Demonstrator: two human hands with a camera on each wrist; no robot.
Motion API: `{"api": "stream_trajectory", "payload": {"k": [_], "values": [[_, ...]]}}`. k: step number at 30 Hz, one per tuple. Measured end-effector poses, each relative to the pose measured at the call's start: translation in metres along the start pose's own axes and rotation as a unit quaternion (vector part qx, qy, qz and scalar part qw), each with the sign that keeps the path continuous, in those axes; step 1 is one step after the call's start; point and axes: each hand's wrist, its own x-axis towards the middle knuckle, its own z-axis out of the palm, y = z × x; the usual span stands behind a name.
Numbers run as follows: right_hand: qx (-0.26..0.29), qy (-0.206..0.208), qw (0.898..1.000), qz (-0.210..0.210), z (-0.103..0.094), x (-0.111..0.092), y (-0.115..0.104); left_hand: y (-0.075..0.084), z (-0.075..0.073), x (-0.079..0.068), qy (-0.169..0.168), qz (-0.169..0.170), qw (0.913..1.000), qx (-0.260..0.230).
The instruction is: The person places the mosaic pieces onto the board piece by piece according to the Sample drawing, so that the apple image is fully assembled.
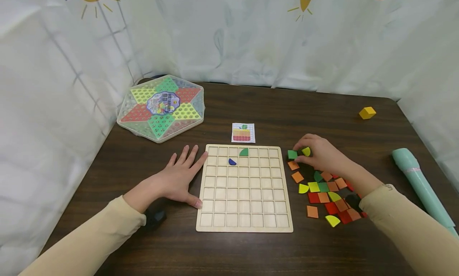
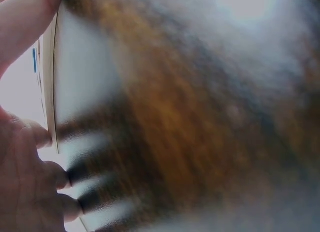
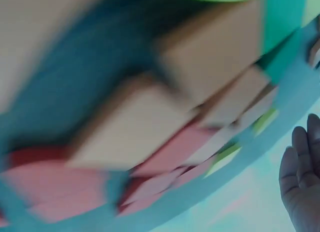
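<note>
My left hand lies spread by the left edge of a wooden grid board, its thumb and a fingertip touching the rim. In the left wrist view, the left fingers stand beside the board edge. One green quarter-round tile sits in the board's top row, and a small blue half-round tile in the row beneath. Right of the board, my right hand pinches a green square tile between thumb and index finger. Under its palm shows a yellow quarter-round tile.
Loose red, orange, green and yellow tiles spread below the right hand. A printed picture card lies above the board. Around them are a boxed star-patterned game board, a yellow block and a mint-green stick-shaped object.
</note>
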Motion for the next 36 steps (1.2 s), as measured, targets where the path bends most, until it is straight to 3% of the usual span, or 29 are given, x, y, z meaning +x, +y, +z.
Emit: {"api": "stream_trajectory", "payload": {"k": [8, 15, 36], "values": [[0.017, -0.019, 0.999, -0.047, 0.017, 0.042, -0.035, 0.0, 0.0, -0.001, -0.003, -0.004, 1.0, 0.0], [0.027, -0.033, 0.997, -0.07, 0.022, 0.064, -0.058, 0.001, -0.001, -0.001, -0.002, -0.003, 1.0, 0.004], [0.036, -0.036, 0.997, -0.062, 0.033, 0.072, -0.062, 0.001, -0.001, -0.001, -0.008, -0.009, 0.9999, 0.005]]}}
